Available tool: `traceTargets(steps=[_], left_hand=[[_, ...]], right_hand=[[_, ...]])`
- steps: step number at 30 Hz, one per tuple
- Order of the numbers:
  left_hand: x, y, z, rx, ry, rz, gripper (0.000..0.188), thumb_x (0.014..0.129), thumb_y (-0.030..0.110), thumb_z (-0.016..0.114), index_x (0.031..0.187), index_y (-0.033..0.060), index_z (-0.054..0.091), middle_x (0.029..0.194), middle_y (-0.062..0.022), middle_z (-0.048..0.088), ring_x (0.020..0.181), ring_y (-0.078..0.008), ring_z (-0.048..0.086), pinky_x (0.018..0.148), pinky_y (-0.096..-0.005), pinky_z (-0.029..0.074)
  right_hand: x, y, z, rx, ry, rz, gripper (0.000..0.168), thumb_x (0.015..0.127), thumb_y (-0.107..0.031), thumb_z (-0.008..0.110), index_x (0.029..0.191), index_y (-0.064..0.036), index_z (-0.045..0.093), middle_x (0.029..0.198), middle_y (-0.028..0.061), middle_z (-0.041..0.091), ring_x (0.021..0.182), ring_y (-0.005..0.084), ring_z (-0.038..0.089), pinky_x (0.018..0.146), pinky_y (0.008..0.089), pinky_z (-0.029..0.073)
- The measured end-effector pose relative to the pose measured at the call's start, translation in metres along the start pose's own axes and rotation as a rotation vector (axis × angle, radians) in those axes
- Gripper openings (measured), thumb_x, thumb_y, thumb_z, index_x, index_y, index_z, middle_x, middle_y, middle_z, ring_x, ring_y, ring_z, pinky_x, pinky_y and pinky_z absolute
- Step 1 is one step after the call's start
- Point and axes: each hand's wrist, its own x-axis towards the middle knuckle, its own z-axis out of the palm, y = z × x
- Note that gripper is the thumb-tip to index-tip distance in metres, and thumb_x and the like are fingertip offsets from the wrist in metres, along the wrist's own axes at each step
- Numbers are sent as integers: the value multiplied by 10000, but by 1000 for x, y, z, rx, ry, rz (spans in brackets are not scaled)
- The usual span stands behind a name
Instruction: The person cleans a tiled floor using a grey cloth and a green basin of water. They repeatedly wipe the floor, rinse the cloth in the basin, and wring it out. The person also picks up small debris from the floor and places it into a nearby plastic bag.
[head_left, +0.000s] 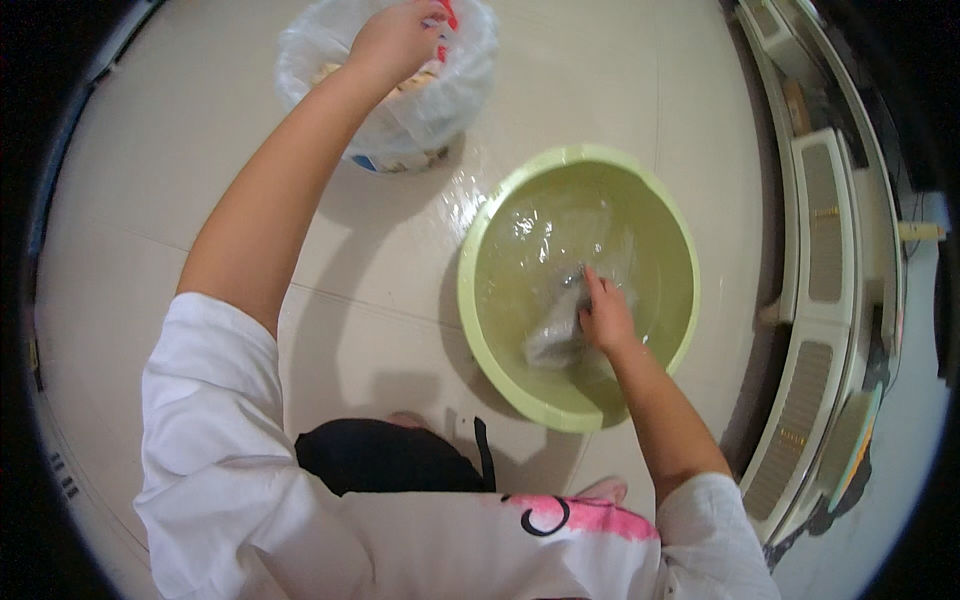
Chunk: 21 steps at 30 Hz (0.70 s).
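My left hand is over a bin lined with a translucent plastic bag, its fingers closed around a small red-and-white item, perhaps a wrapper. Light tan scraps lie inside the bag. My right hand reaches into a light-green plastic basin of water. It touches a pale wet cloth that lies in the water, and the fingertips are partly under the surface; whether they grip the cloth does not show.
Water is splashed on the tiled floor between bin and basin. A white cabinet with ribbed door panels runs along the right side. My feet and black clothing are just below the basin.
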Motion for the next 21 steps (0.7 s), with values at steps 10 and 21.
traceTargets(steps=[10, 21], left_hand=[[-163, 168, 100, -185, -808, 100, 594, 798, 243, 599, 1335, 127, 373, 1380, -190, 322, 1256, -333, 338, 1001, -439, 310], [-209, 193, 162, 29, -1419, -1, 896, 705, 345, 692, 1421, 192, 177, 1478, -178, 39, 1339, -429, 83, 1029, -597, 175]], right_hand=[[-70, -58, -139, 679, 38, 177, 271, 673, -101, 637, 929, -22, 600, 813, 110, 626, 736, 205, 609, 677, 316, 488], [-64, 1, -64, -76, 194, 11, 339, 688, -128, 663, 1022, -109, 609, 1006, 177, 566, 977, 342, 541, 832, 410, 446]])
